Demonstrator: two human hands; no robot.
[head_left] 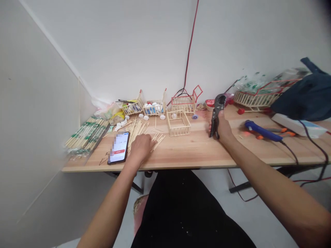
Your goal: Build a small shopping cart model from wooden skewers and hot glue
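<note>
Right hand (224, 129) has the black hand cutter (215, 119), head up, handles down, just above or at the table (191, 153); contact with the wood unclear. Fingers clamped round the handle side, thumb up near the pivot. Gripping low probably keeps the cutting end free and the handles ready to squeeze. Can't tell how far the handles are spread.

Left hand (141, 148) is palm down at the near edge of the loose sticks (138, 128), between the phone (119, 148) and a few short sticks (158, 142). Fingers curled, tips at the short pieces. Can't tell if they pinch one or just rest there; gap between fingertips doesn't show.

Open stick frame (180, 131) sits mid-table between the hands, touched by neither. Central spot likely keeps it in easy reach of both.

Phone lies screen up, left of the left hand, probably for a quick glance. Bundled sticks (86, 136) at far left, likely kept as stock beside the loose pile.

Right of the right hand: blue glue gun (262, 131), lying on its side, cord running off the near edge. Small stick carts (154, 109) line the far side by the wall, probably parked out of the working area.
</note>
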